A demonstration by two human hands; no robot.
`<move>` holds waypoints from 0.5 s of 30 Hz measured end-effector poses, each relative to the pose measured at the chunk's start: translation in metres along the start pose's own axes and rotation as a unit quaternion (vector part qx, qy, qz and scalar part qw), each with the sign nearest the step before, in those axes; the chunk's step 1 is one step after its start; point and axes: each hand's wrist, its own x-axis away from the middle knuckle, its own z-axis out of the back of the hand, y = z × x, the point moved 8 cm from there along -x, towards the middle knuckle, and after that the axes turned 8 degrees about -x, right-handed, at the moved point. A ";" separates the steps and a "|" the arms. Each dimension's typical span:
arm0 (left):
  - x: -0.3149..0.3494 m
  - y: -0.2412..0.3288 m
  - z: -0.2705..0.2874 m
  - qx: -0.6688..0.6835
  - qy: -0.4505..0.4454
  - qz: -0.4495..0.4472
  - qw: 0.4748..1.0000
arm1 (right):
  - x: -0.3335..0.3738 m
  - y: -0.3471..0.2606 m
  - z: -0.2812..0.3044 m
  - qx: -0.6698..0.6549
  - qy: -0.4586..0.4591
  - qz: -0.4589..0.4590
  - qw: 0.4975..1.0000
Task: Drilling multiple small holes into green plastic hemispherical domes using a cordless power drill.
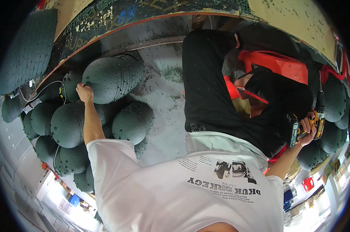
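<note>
My left hand (84, 92) reaches out to the left, its fingers curled at the near edge of a stack of dark green domed shells (107, 79). These nested shells lie on their side and are dotted with small dark bits. My right hand (308, 129) is closed round the handle of a yellow and black cordless drill (320, 104) beside my right thigh. The drill's long thin bit points up, away from me.
More domed shell stacks (68, 123) pile up on the left and others (331, 98) stand at the right. A worn board-edged table (151, 13) curves across the far side. A red plastic stool (283, 65) stands past my legs. Green crumbs litter the grey floor (165, 112).
</note>
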 end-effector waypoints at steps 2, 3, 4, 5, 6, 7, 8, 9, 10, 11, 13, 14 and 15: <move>-0.013 -0.010 0.006 0.009 0.021 -0.029 0.999 | 0.000 0.006 -0.002 -0.016 0.010 0.007 1.000; -0.009 -0.029 0.008 0.018 0.039 -0.046 0.998 | -0.003 0.011 -0.002 -0.027 0.015 0.003 1.000; -0.013 -0.035 0.001 0.039 0.025 -0.019 0.999 | -0.002 0.005 0.001 -0.029 -0.009 0.002 1.000; -0.014 -0.043 -0.003 0.058 0.011 0.008 0.998 | -0.001 -0.003 0.011 -0.012 0.006 0.026 1.000; -0.015 -0.048 -0.002 0.051 0.011 0.028 0.998 | -0.004 0.000 0.015 -0.019 0.005 0.025 0.999; -0.012 -0.044 -0.007 0.054 0.009 0.026 0.998 | -0.005 0.001 0.017 -0.029 0.006 0.022 0.999; -0.007 -0.037 -0.007 0.051 0.024 -0.009 0.998 | -0.003 -0.002 0.015 -0.015 0.006 0.022 1.000; -0.008 -0.039 0.004 0.041 0.044 -0.041 0.997 | -0.003 0.000 0.013 -0.020 -0.004 0.019 1.000; -0.008 -0.019 0.003 0.080 0.043 -0.040 0.995 | -0.002 0.002 0.006 -0.007 -0.002 0.018 1.000; -0.008 0.007 0.009 0.069 0.070 -0.088 0.991 | -0.001 0.003 -0.002 0.005 0.001 0.016 1.000; -0.004 0.000 0.014 0.058 0.052 -0.066 0.995 | -0.004 0.003 0.002 0.006 -0.001 0.005 1.000; -0.003 0.009 0.012 0.054 0.052 -0.070 0.995 | -0.004 0.000 0.003 0.004 0.002 0.005 1.000; -0.004 0.004 0.005 0.068 0.014 0.003 0.998 | -0.005 -0.002 0.002 0.001 0.005 0.004 1.000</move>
